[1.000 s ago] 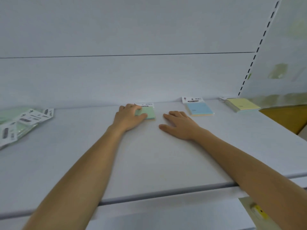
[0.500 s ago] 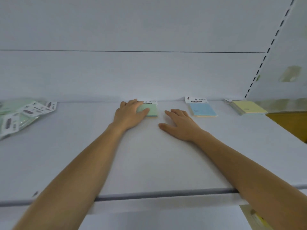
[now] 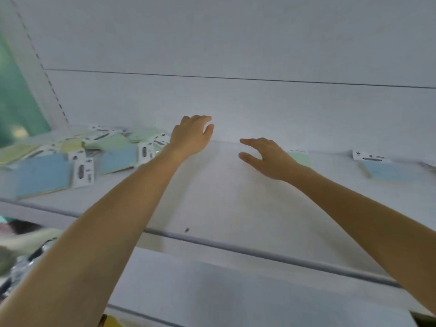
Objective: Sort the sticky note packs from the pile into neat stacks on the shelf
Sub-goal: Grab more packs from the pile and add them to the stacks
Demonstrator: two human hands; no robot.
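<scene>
The left hand [image 3: 192, 135] hovers empty, fingers loosely spread, above the white shelf [image 3: 212, 199]. The right hand [image 3: 269, 158] is likewise relaxed and holds nothing. A green pack [image 3: 303, 159] lies just behind the right wrist, with a blue pack [image 3: 383, 171] further right. The pile [image 3: 115, 158] of mixed packs sits just left of the left wrist. Their white header cards are too blurred to read.

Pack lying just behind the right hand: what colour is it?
The pack is pale green; head view shows it best.
</scene>
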